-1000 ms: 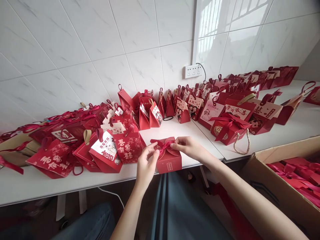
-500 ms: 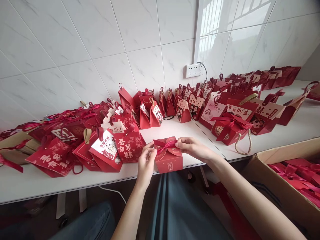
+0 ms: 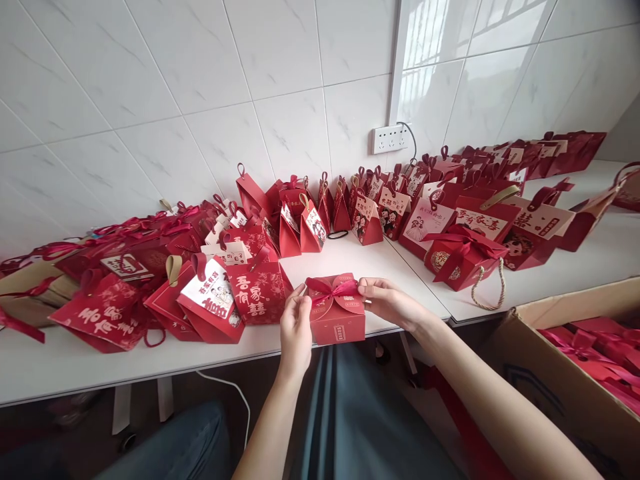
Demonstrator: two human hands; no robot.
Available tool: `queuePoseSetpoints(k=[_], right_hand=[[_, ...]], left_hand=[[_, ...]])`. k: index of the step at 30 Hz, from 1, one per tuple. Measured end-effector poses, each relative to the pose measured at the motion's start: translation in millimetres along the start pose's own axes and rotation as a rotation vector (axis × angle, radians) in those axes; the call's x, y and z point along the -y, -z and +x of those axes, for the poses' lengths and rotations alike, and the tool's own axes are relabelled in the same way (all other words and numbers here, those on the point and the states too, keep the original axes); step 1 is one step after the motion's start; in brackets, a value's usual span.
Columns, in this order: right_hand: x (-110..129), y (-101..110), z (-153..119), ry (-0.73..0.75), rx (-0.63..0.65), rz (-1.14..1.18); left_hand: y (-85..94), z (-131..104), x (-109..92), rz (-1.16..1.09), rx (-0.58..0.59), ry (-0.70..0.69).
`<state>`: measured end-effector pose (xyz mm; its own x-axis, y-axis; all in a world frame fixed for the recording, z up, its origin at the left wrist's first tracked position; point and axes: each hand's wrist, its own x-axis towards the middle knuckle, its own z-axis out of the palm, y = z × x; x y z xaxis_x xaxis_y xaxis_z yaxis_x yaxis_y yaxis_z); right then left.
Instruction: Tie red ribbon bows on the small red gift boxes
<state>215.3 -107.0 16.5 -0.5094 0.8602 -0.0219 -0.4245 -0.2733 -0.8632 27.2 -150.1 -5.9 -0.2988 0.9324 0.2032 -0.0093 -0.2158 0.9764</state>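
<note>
Pinching fingers: narrow on both sides in the head view; left hand (image 3: pixel 295 331) and right hand (image 3: pixel 387 303) each grip an end of the glossy crimson ribbon bow (image 3: pixel 336 289).
Box: square red cardboard box (image 3: pixel 338 325), at the white table's (image 3: pixel 353 259) front edge, between both hands.
Bow risk: uneven tugging could skew or loosen the knot.
Hidden: some fingertips, box contents; brown cardboard carton (image 3: pixel 520 347), right of the box, is cut off.

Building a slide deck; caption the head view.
Left hand and right hand pinch a ribbon bow atop a red box.
</note>
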Motion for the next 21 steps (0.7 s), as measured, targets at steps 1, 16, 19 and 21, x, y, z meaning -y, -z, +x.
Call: queuePoseSetpoints(k=[1, 16, 19, 21], right_hand=[[-1.3, 0.0, 0.6, 0.003, 0.001, 0.013], [-4.7, 21.9, 0.5, 0.181, -0.110, -0.227], [-7.8, 26.2, 3.4, 0.252, -0.220, -0.369], [-8.4, 22.9, -1.2, 0.222, -0.198, -0.450]], left_hand=[[-0.7, -0.4, 0.7, -0.024, -0.009, 0.012], [5.7, -12.2, -8.3, -0.102, 0.020, 0.167], [1.8, -13.6, -6.8, -0.066, 0.085, 0.070], [-1.5, -8.5, -4.6, -0.061, 0.176, 0.050]])
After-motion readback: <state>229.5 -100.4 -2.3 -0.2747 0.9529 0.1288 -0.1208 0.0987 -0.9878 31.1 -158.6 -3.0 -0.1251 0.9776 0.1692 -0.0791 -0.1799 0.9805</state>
